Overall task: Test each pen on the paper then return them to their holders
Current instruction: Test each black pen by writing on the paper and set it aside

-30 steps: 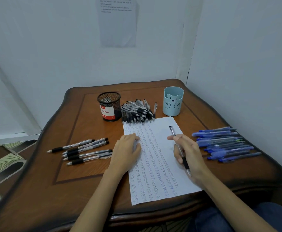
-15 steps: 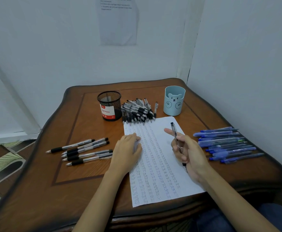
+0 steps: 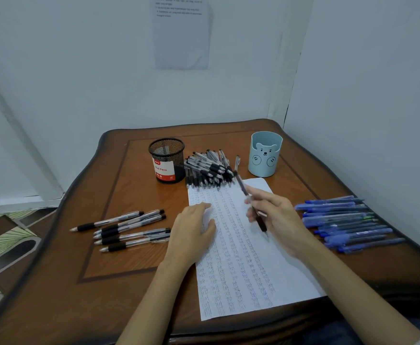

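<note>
1. White walls meet in a corner behind a brown wooden table (image 3: 119,282); a printed sheet (image 3: 181,33) hangs on the wall.
2. On the table lies a paper (image 3: 286,277) filled with columns of scribbles.
3. The left hand (image 3: 191,232) rests on the paper's left edge, its grip loose and holding nothing.
4. The right hand (image 3: 281,220) hovers above the paper, its grip closed around a black pen (image 3: 260,220), tip pointing down towards the person.
5. A mesh holder (image 3: 166,160) and a blue cup (image 3: 265,155) stand at the back, with a pile of black pens (image 3: 209,170) between them.
6. Five black pens (image 3: 126,227) lie to the left and blue pens (image 3: 346,220) to the right.
</note>
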